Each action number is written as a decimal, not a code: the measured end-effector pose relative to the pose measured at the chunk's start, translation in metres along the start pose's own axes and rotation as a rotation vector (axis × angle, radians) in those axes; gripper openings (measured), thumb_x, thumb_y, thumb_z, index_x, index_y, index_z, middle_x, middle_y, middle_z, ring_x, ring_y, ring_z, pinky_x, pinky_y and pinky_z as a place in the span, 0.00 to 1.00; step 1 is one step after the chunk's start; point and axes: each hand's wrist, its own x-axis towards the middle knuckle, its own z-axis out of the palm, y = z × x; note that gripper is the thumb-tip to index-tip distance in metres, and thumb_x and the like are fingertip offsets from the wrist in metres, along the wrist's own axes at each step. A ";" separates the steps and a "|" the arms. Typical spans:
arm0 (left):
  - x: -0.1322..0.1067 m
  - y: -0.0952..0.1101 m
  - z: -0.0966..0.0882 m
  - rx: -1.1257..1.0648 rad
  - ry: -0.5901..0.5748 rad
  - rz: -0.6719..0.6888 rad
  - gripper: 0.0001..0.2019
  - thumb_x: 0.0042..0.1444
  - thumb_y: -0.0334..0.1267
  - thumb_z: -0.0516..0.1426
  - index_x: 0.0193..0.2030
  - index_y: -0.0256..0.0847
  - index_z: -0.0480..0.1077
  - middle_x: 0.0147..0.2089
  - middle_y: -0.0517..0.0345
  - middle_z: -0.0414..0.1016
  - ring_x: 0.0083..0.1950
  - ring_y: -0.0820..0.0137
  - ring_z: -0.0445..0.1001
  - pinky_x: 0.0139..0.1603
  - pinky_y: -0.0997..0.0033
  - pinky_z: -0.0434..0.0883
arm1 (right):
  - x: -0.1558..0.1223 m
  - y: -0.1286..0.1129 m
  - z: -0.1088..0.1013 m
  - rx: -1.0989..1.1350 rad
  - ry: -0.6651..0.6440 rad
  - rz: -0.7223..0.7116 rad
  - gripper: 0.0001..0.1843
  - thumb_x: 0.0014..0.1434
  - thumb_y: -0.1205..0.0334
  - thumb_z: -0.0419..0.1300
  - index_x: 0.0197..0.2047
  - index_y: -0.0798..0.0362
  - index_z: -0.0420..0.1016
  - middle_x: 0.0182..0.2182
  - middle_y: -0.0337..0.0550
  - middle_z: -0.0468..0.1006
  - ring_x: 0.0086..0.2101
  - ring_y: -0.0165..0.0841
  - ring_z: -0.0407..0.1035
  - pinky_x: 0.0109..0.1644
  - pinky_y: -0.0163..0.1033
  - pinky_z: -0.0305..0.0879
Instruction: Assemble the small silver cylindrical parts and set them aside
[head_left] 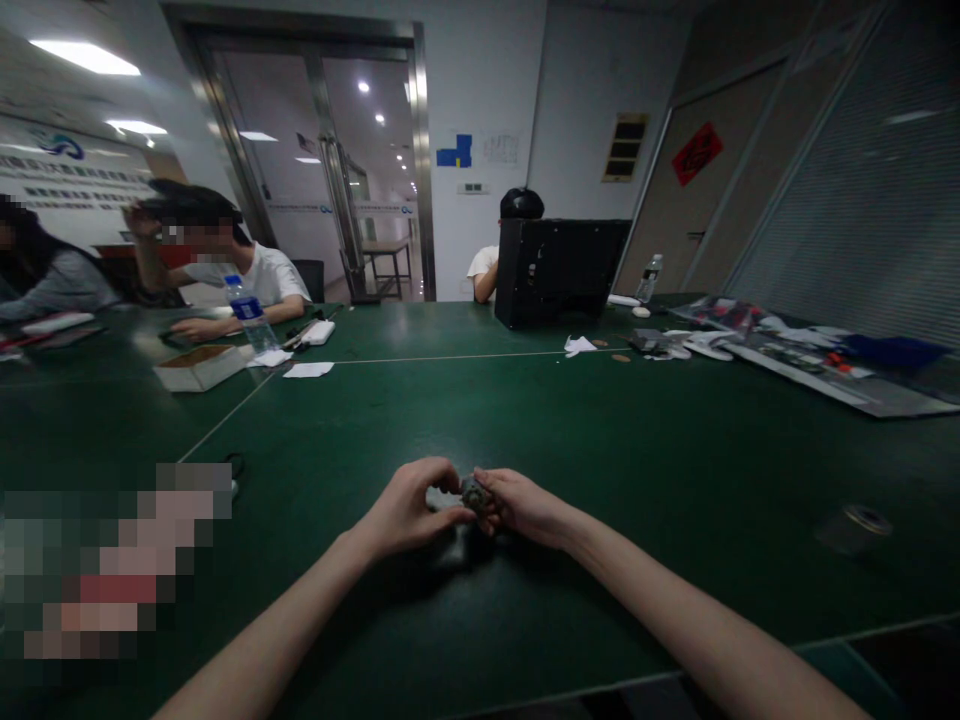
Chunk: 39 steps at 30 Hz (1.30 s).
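Note:
A small, round, dark grey metal part [474, 494] with a toothed-looking face is between my two hands, just above the green table [645, 440]. My right hand [517, 502] is closed on it from the right, with the thumb on top and the other fingers underneath. My left hand [420, 505] is curved into a C, its thumb and fingertips at the part's left side; a gap shows between thumb and fingers. The part's far side is hidden by my fingers. Its exact kind is too small to make out.
Nearer the right edge stands a dark cylinder [859, 528] with a ringed top. Far left are an open white box [201, 368] and a water bottle [252, 318]. A black monitor-like case [562, 270] stands opposite. Clutter covers a board [885, 398]. People sit across and left.

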 end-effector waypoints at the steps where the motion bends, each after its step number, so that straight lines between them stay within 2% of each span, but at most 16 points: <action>1: 0.000 0.000 0.000 0.002 0.000 0.001 0.11 0.52 0.44 0.61 0.33 0.38 0.67 0.33 0.59 0.71 0.35 0.71 0.69 0.37 0.72 0.65 | 0.000 0.001 0.000 0.003 -0.004 0.017 0.25 0.54 0.41 0.60 0.34 0.59 0.70 0.24 0.40 0.73 0.21 0.25 0.65 0.27 0.32 0.60; 7: 0.000 -0.002 0.001 0.003 0.007 0.012 0.12 0.53 0.45 0.60 0.33 0.38 0.67 0.33 0.59 0.71 0.34 0.71 0.69 0.37 0.72 0.65 | 0.000 0.003 -0.002 -0.035 -0.047 0.072 0.30 0.56 0.37 0.55 0.31 0.61 0.71 0.23 0.44 0.75 0.21 0.27 0.67 0.27 0.33 0.61; 12: -0.001 -0.004 0.002 0.006 0.021 0.025 0.11 0.54 0.44 0.60 0.32 0.38 0.66 0.32 0.59 0.70 0.34 0.71 0.68 0.36 0.73 0.65 | 0.000 0.005 -0.004 -0.015 -0.063 0.094 0.28 0.59 0.39 0.53 0.33 0.61 0.71 0.24 0.46 0.76 0.22 0.28 0.69 0.28 0.34 0.62; 18: 0.000 -0.004 0.002 0.018 0.009 0.039 0.10 0.55 0.43 0.59 0.33 0.38 0.66 0.33 0.60 0.70 0.34 0.72 0.68 0.36 0.73 0.64 | -0.001 0.007 -0.004 0.037 -0.098 0.137 0.28 0.62 0.42 0.49 0.38 0.62 0.71 0.31 0.51 0.78 0.27 0.31 0.72 0.31 0.35 0.66; 27: 0.000 -0.004 0.002 0.033 0.016 0.048 0.10 0.56 0.42 0.58 0.32 0.38 0.66 0.32 0.60 0.69 0.34 0.72 0.68 0.36 0.73 0.64 | -0.001 0.006 -0.003 0.044 -0.099 0.163 0.27 0.64 0.43 0.47 0.39 0.61 0.71 0.30 0.50 0.78 0.28 0.31 0.73 0.32 0.35 0.67; 30: 0.000 -0.004 0.002 0.038 0.009 0.046 0.09 0.55 0.41 0.58 0.33 0.38 0.66 0.32 0.60 0.69 0.34 0.72 0.67 0.36 0.73 0.64 | 0.000 0.006 -0.003 0.030 -0.064 0.145 0.26 0.63 0.44 0.49 0.37 0.61 0.71 0.29 0.49 0.77 0.27 0.30 0.72 0.31 0.35 0.67; 33: -0.001 -0.002 0.001 0.032 -0.009 0.050 0.09 0.56 0.42 0.58 0.33 0.37 0.66 0.33 0.59 0.69 0.34 0.71 0.67 0.37 0.73 0.64 | 0.001 0.005 -0.003 0.029 -0.016 0.093 0.24 0.60 0.44 0.55 0.35 0.61 0.71 0.27 0.46 0.76 0.25 0.28 0.71 0.31 0.33 0.66; 39: -0.001 0.001 0.000 0.035 -0.042 0.043 0.06 0.54 0.38 0.58 0.33 0.38 0.66 0.33 0.58 0.70 0.35 0.71 0.68 0.38 0.73 0.64 | 0.000 0.001 -0.003 0.022 0.024 -0.022 0.22 0.53 0.48 0.63 0.39 0.59 0.70 0.29 0.42 0.74 0.25 0.25 0.69 0.29 0.30 0.63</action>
